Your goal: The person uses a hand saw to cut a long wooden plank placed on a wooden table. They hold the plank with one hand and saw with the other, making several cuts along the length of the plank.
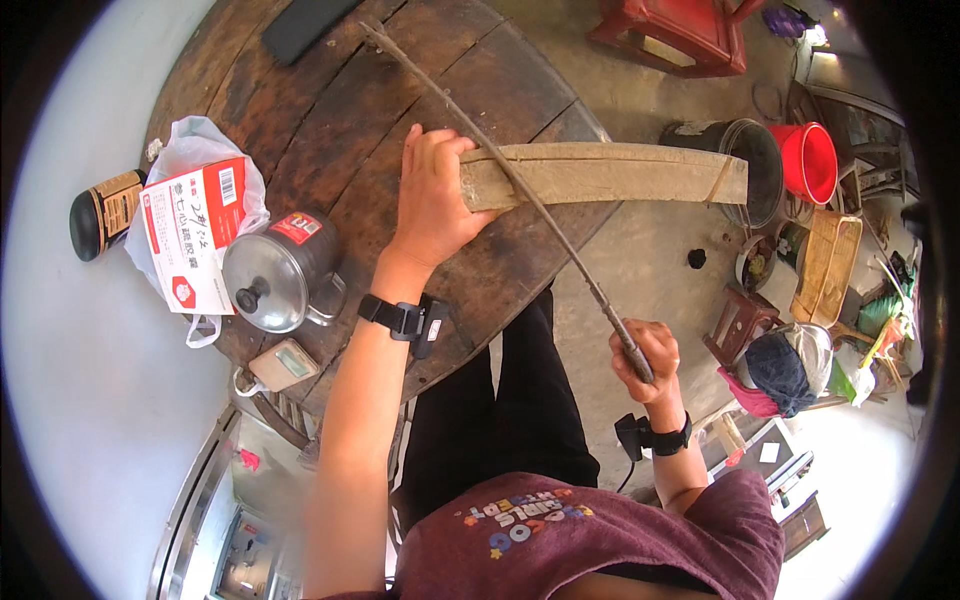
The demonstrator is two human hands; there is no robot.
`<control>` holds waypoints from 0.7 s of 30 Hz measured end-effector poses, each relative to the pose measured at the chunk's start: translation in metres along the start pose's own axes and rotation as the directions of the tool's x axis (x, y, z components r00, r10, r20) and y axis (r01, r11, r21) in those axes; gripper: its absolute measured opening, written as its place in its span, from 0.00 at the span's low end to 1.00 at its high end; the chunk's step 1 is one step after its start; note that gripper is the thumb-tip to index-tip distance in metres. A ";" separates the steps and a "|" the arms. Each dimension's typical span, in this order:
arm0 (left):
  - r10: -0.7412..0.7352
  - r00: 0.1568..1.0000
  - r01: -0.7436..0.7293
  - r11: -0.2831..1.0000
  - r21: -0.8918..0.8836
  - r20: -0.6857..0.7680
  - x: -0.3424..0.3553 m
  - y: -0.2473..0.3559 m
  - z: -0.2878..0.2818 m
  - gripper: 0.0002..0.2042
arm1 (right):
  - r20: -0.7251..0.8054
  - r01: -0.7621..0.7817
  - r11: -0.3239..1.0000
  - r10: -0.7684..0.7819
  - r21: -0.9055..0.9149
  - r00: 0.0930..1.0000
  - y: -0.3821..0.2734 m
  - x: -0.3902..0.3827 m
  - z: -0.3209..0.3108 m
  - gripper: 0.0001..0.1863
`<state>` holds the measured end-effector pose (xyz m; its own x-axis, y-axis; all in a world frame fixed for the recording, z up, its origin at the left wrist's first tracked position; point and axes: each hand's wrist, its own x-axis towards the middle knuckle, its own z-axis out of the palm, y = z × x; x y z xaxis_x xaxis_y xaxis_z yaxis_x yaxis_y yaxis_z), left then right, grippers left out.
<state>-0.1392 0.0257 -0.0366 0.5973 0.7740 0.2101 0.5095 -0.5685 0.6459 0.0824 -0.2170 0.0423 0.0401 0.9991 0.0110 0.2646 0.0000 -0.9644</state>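
Observation:
My left hand [432, 200] is closed around the left end of a thick wooden board [620, 172], steadying it on the round table. The board's right part reaches out past the table edge, and a thin line runs along its side. My right hand [650, 358] grips the near end of a long, thin, rusty rod-like tool [566, 246]. This tool slants up and left across the board, touching or just over it close to my left fingers. Its tip lies over the far tabletop. Whether it has teeth or an edge cannot be made out.
On the dark wooden table [330, 130] stand a lidded metal pot [268, 280], a red-and-white box [190, 235] in a plastic bag, a dark jar [105, 215] and a small scale [285, 365]. Red stool [680, 35], buckets [806, 165] and a basket [828, 265] are on the floor.

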 end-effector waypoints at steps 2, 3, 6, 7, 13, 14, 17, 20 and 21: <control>-0.009 1.000 0.009 1.000 -0.009 0.000 -0.001 0.002 -0.001 0.37 | 0.027 0.007 1.000 -0.007 -0.011 1.000 0.003 -0.003 -0.005 0.10; -0.008 1.000 0.008 1.000 -0.004 -0.013 -0.001 0.003 -0.001 0.37 | 0.043 0.014 1.000 -0.014 -0.020 0.999 0.006 -0.003 -0.007 0.10; -0.022 1.000 0.022 1.000 0.000 -0.011 -0.002 0.003 -0.001 0.36 | 0.036 0.027 0.999 -0.028 0.028 0.999 0.018 -0.004 -0.008 0.09; -0.028 1.000 0.028 1.000 -0.007 -0.007 -0.002 0.003 0.000 0.36 | 0.024 0.041 0.999 -0.042 0.029 0.999 0.022 -0.003 -0.006 0.08; -0.029 0.999 0.028 0.999 -0.015 -0.036 -0.003 0.002 0.003 0.36 | -0.034 0.133 0.991 -0.133 0.002 0.991 0.054 0.022 0.012 0.07; -0.033 0.999 0.033 0.999 0.003 -0.026 -0.003 0.003 0.003 0.36 | -0.028 0.098 0.995 -0.097 0.034 0.995 0.058 0.025 0.014 0.07; -0.043 0.999 0.043 0.999 0.018 -0.001 -0.002 0.005 0.001 0.37 | 0.010 0.007 0.997 -0.008 0.082 1.000 0.062 0.023 0.009 0.09; -0.046 0.999 0.046 0.999 0.009 -0.011 -0.001 0.006 0.000 0.38 | -0.104 0.119 0.988 -0.128 -0.096 0.986 0.050 0.004 -0.002 0.08; -0.047 0.999 0.048 0.999 0.014 -0.021 -0.002 0.007 0.001 0.39 | -0.055 0.077 0.988 -0.070 0.136 0.996 0.047 0.000 -0.006 0.08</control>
<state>-0.1366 0.0202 -0.0332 0.5595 0.8057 0.1946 0.5460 -0.5349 0.6448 0.1011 -0.2168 -0.0017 0.0740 0.9929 0.0928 0.1332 0.0824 -0.9877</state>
